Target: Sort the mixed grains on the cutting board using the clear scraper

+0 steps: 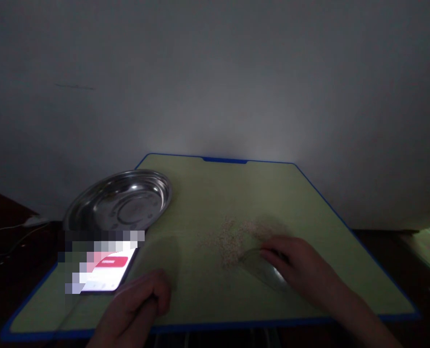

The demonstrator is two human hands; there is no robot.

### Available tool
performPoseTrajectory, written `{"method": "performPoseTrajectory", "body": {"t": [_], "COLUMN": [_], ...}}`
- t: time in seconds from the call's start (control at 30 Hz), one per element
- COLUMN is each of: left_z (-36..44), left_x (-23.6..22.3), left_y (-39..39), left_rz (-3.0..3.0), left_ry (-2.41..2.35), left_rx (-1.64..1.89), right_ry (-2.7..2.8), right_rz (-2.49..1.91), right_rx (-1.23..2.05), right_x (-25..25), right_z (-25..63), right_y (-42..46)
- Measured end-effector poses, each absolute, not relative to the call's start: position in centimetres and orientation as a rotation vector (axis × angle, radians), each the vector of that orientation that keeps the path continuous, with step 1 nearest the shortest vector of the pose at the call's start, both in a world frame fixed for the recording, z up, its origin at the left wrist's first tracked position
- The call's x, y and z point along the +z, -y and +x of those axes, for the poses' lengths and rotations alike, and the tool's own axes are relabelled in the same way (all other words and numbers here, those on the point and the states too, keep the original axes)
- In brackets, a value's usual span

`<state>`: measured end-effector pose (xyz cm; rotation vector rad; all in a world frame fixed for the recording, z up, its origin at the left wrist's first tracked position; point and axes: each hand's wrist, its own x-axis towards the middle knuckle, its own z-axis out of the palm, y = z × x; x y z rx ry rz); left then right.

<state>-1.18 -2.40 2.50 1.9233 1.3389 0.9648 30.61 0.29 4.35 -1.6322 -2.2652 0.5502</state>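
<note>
On the light green tabletop lies a loose, scattered patch of small pale grains (232,244), most likely rice. My right hand (291,263) is at its right side, thumb and fingers closed at the rim of a small shiny bowl (262,271). The bowl's near side is partly covered by this hand, and I cannot tell whether it is glass or metal. My left hand (138,302) rests near the front edge of the table as a loose fist, apart from the grains, with nothing visible in it.
A large stainless steel basin (130,208) stands at the back left. In front of it, a lit phone (108,270) lies close to my left hand, partly pixelated. The folding table (215,186) has a blue edge and stands against a grey wall (222,82). White cables (34,222) run at far left.
</note>
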Motion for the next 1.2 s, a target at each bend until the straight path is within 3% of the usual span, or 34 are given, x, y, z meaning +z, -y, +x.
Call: {"method": "performPoseTrajectory", "body": {"t": [0.17, 1.2], "left_z": [-1.4, -1.3], "left_x": [1.6, 1.9], "left_y": [2.8, 2.2], "left_rz": [1.828, 1.898], "left_ry": [-1.387, -1.313], "left_rx": [0.969, 1.002], "right_ry": [2.232, 2.302], "right_rz": [-1.624, -1.515], "right_rx": [0.448, 0.724], "right_x": [5.1, 5.5], "right_z": [30.9, 30.7], "right_y": [-1.6, -0.5]}}
